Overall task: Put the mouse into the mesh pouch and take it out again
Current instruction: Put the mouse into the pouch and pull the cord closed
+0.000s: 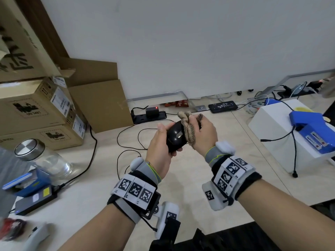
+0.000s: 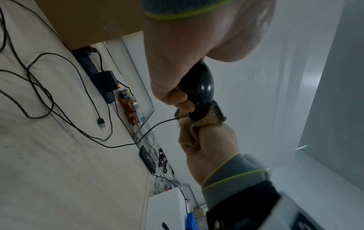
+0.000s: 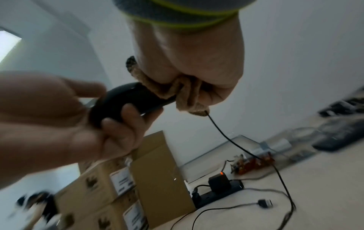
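Up above the table, the left hand point(image 1: 160, 147) is wrapped round the rear of a glossy black corded computer mouse point(image 1: 175, 137), thumb along one flank and fingers curled underneath. Just beside it, the right hand point(image 1: 204, 134) has a tan, loosely woven mesh pouch point(image 1: 189, 130) bunched in its closed fingers, and the pouch's rim lies over the front end of the mouse; the left wrist view shows the nose already seated in the fabric, with most of the body still outside.

Outward from the hands, the mouse's thin black cable point(image 2: 157, 124) leaves at the pouch end and trails down to the pale tabletop point(image 1: 199, 187), where it loops near a black power strip point(image 1: 148, 116).

Judging by its look, the mouse is light and rigid with a smooth shell that may slip, so gripping its narrower sides at the rear seems the safest hold. The pouch looks soft and limp, likely to collapse and snag; its mouth will probably need holding open by the rim. Whichever direction the mouse is travelling cannot be told; the cable could catch in the weave.
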Motion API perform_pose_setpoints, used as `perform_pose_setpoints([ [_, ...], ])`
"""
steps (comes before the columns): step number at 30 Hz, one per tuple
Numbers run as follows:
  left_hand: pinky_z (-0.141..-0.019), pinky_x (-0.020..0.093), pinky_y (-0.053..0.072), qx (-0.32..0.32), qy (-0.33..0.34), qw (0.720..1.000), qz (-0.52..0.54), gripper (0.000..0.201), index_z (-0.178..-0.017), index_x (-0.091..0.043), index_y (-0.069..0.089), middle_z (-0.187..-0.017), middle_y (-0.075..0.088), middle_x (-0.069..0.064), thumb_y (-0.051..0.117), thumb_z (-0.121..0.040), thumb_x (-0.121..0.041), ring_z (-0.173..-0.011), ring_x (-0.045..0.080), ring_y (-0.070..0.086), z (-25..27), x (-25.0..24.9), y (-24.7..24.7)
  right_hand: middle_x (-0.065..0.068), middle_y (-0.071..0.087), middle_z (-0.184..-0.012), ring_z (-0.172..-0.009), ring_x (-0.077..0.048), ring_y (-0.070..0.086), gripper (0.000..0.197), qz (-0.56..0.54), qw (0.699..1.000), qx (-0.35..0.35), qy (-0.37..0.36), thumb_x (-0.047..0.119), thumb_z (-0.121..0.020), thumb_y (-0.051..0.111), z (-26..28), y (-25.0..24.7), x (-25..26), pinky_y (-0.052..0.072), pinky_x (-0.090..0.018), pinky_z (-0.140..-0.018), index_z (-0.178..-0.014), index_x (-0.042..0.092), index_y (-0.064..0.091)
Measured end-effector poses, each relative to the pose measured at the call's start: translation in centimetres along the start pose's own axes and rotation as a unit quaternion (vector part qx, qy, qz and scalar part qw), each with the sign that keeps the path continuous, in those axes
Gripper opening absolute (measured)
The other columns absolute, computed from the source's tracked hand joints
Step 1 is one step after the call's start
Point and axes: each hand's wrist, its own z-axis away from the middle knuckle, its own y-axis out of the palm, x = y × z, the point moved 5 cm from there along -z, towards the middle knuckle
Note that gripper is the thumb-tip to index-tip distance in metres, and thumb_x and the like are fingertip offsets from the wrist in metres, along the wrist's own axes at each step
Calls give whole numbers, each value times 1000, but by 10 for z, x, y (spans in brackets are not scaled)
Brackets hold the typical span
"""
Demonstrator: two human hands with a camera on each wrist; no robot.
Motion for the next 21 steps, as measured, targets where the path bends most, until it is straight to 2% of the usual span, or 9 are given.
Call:
perform_pose_setpoints([
  [4,-69,32,47,14,-5,998,62,51,-111,-20,66,-97,72,6,24,-102,-47,-82,21,65,-2,-5,-1,-5,47,-112,-91,-24,58,34,66,992,-2,-105,36,-97,42,31,7,22,44,-28,-75,-125,23,56],
  [7,-91,37,51,31,-50,994,89,62,-123,-11,61,-118,69,10,23,-100,-54,-110,21,65,-2,-1,0,-5,41,-116,-91,-29,56,41,108,975,44,-191,39,-92,38,52,18,28,50,-33,-70,-130,27,50],
  [9,-99,35,47,28,-71,991,107,68,-123,-6,60,-120,68,13,23,-98,-57,-114,21,64,-2,5,-2,-7,42,-118,-93,-30,56,36,126,962,71,-230,36,-91,40,59,21,30,53,-39,-65,-125,29,50],
  [11,-97,35,48,26,-73,991,108,71,-122,-4,60,-119,68,13,22,-98,-58,-110,22,66,-3,10,-6,-9,45,-115,-88,-30,58,30,134,949,87,-271,37,-92,41,59,20,33,53,-38,-59,-119,28,52],
  [13,-78,35,50,31,-55,995,77,66,-121,-6,60,-113,68,13,24,-98,-57,-91,25,67,-4,12,-8,-12,50,-108,-78,-31,58,28,126,944,83,-294,36,-93,44,50,13,30,51,-36,-56,-111,20,57],
  [14,-66,33,45,32,-38,997,53,59,-121,-9,59,-106,66,13,28,-99,-54,-77,25,62,-3,10,-9,-12,53,-105,-78,-30,58,28,109,953,73,-273,35,-94,45,41,8,26,51,-36,-60,-108,16,60],
  [16,-58,30,35,40,-4,999,-1,43,-120,-14,59,-97,64,12,37,-100,-45,-63,22,53,-1,5,-9,-8,58,-99,-84,-23,55,22,65,981,45,-175,29,-95,47,19,-4,14,49,-37,-74,-100,13,62],
  [18,-60,31,36,62,25,997,-38,29,-119,-21,61,-98,67,6,53,-95,-36,-63,22,56,0,2,-10,-5,63,-92,-84,-21,55,14,29,999,22,-40,24,-97,49,0,-14,-2,48,-40,-80,-91,16,59],
  [21,-66,33,50,55,62,988,-127,48,-130,-32,53,-113,67,2,64,-84,-33,-80,21,66,2,-1,-19,-1,69,-89,-78,-21,60,21,-93,990,-32,100,25,-99,47,-11,-24,-18,53,-37,-70,-94,13,63],
])
